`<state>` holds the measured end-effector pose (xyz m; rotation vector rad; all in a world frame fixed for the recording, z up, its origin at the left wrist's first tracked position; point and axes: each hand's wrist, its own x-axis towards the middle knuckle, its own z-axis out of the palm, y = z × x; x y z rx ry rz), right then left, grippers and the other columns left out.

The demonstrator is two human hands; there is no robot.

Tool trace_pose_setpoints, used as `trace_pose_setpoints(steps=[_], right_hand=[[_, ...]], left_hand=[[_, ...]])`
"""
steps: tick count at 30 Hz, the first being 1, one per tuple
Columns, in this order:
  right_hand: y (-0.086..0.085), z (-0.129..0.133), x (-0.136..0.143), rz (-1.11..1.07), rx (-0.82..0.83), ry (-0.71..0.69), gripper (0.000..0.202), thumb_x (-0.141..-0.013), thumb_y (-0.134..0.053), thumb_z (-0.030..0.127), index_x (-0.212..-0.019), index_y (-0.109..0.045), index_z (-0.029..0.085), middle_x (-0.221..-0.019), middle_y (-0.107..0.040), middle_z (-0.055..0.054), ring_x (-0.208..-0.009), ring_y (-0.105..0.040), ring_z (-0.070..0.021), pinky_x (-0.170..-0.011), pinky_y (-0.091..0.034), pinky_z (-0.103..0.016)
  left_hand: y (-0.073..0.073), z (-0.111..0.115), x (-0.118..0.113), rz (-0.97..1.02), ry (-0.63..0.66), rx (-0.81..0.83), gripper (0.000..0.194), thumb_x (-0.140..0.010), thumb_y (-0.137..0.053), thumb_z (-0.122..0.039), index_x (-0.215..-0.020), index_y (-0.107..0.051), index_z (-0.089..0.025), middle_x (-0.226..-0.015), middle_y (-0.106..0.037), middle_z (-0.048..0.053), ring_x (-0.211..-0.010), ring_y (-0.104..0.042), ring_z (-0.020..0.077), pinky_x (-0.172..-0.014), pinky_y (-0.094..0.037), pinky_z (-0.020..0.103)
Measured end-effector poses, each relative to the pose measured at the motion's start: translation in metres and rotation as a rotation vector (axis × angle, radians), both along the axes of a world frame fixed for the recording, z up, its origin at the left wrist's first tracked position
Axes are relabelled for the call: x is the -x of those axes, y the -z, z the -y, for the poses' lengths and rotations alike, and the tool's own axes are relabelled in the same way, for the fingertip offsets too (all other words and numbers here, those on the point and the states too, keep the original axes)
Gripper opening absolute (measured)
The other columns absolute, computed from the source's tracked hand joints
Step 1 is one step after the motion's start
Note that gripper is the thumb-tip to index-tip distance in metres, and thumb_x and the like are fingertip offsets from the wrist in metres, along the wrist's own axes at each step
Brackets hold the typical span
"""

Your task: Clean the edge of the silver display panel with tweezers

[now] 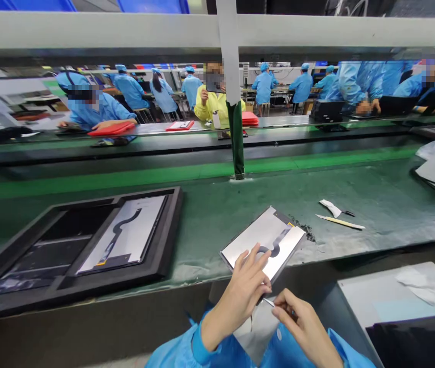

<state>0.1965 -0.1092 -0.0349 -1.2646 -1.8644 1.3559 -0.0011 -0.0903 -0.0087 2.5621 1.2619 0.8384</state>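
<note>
A display panel (pixel 250 237) with a silvery back and a dark curved flex cable (pixel 276 249) rests on the green bench, its near corner past the front edge. My left hand (pixel 242 286) holds it at this near side, some fingers spread over its back, thumb and index finger bent together by the edge. Just below, my right hand (pixel 297 319) is closed on a thin, silvery, pointed tool (pixel 268 302); its kind is hard to make out. The tool's tip is close to my left thumb. Dark crumbs (pixel 309 232) lie beside the panel's far right corner.
To the left, a black foam tray (pixel 173 225) carries another display panel (pixel 135 230). A yellow-handled blade (pixel 340 222) and a small tool wrapped in white (pixel 332 207) lie right. A post (pixel 236 138) rises mid-bench. A grey-white box (pixel 386 286) stands lower right. Co-workers sit beyond.
</note>
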Motion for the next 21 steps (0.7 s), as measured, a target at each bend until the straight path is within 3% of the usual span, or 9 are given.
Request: trace_pose_setpoints(steps=[3,7,14,17,21], right_hand=[[0.004,-0.005,0.001,-0.112,0.114,-0.024,0.038,-0.09,-0.054,0.057,-0.078,-0.053,0.021,-0.062,-0.05,0.005,-0.057,-0.047,-0.0134,-0.058,-0.035,-0.025],[0.006,-0.006,0.005,-0.264,0.302,-0.024,0.052,-0.087,-0.048,0.071,-0.074,-0.051,0.021,-0.052,-0.047,0.007,-0.045,-0.035,-0.0097,-0.049,-0.028,-0.024],[0.01,-0.001,0.014,-0.4,0.469,0.003,0.06,-0.072,-0.059,0.081,-0.073,-0.05,0.021,-0.04,-0.032,0.013,-0.039,-0.023,-0.0067,-0.044,-0.018,-0.022],[0.011,0.0,0.014,-0.416,0.554,-0.012,0.061,-0.066,-0.065,0.081,-0.073,-0.045,0.023,-0.039,-0.036,0.014,-0.036,-0.02,-0.0049,-0.04,-0.014,-0.021],[0.004,0.002,0.011,-0.383,0.587,0.004,0.06,-0.07,-0.061,0.081,-0.072,-0.047,0.022,-0.049,-0.051,0.008,-0.035,-0.019,-0.0032,-0.036,-0.012,-0.02]], left_hand=[[0.0,-0.003,0.0,-0.068,-0.031,0.002,0.02,-0.098,-0.042,-0.01,-0.087,-0.056,-0.019,-0.15,-0.046,0.014,-0.149,-0.022,0.03,-0.111,-0.034,0.054],[0.0,0.01,0.004,-0.165,-0.14,-0.092,0.021,-0.095,-0.042,-0.006,-0.085,-0.056,-0.018,-0.151,-0.045,0.015,-0.15,-0.018,0.0312,-0.111,-0.033,0.055],[0.011,0.041,-0.003,-0.271,-0.313,-0.342,0.025,-0.096,-0.04,-0.009,-0.079,-0.057,-0.015,-0.146,-0.049,0.018,-0.149,-0.019,0.0313,-0.12,-0.01,0.057],[0.008,0.043,-0.008,-0.28,-0.253,-0.343,0.025,-0.097,-0.04,-0.01,-0.077,-0.055,-0.016,-0.145,-0.051,0.018,-0.149,-0.019,0.0313,-0.12,-0.008,0.058],[-0.002,0.035,-0.011,-0.257,-0.091,-0.223,0.022,-0.095,-0.041,-0.006,-0.082,-0.055,-0.016,-0.148,-0.047,0.018,-0.149,-0.017,0.0332,-0.117,-0.018,0.062]])
